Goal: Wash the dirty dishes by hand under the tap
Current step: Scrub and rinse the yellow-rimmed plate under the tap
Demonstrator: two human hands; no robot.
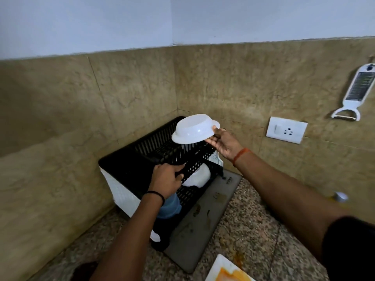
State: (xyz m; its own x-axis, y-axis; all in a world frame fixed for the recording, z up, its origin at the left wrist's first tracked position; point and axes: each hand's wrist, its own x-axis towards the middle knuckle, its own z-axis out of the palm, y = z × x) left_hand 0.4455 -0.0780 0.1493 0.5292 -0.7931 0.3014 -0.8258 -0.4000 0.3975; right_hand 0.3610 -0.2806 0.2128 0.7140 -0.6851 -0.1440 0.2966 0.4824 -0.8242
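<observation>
Item: white bowl (194,129), upturned, mouth down. Held at its rim by the right hand (222,146); the fingers (211,141) lie under the rim and the thumb on top, pinching it. Position: in the air just above the upper tier of the black dish rack (142,159), not yet resting on it.

Item: left hand (165,179). Fingers curled round the front rail of the rack's upper tier, gripping it; judged to be steadying the rack.

Item: dish rack, two tiers, black slats with white side panel, standing in the corner on a grey drain mat (203,220) on the speckled stone table (253,230). Lower tier holds a second white bowl (197,176) and a blue vessel (168,205), partly hidden by the left forearm.

Item: white plate (227,269), bottom edge of view, smeared orange; judged still unwashed.

Step in hand: stowing a washed bowl to drain. No tap or sink in view.

Next move calls for: lowering the bowl mouth-down onto the upper slats, seating it level, loosening the pinch, then turning to the soiled plate.

Also present: wall socket (287,129), hanging grater-peeler (354,92).
</observation>
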